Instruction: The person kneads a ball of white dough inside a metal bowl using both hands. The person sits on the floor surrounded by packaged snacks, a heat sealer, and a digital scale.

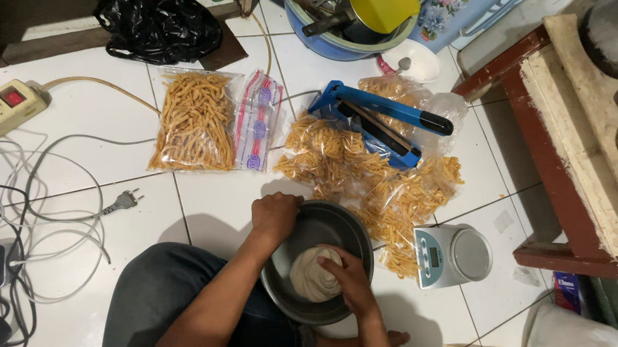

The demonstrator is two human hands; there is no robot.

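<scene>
On the white tiled floor [97, 126]

My left hand [274, 216] gripped the metal bowl [333, 230]'s rim at 10 o'clock; my right hand [348, 275] closed around the crumpled cloth [311, 274] inside.

A dark metal bowl [317, 271] sits on the white tiled floor [96, 134] between the person's knees. The left hand [275, 216] grips its rim at ten o'clock; the right hand [346, 273] presses a pale lump of dough [313, 275] inside. Bags of fried sticks [195, 122] lie at twelve, a blue sealer [377, 119] at one, a kitchen scale [451, 255] at three.
</scene>
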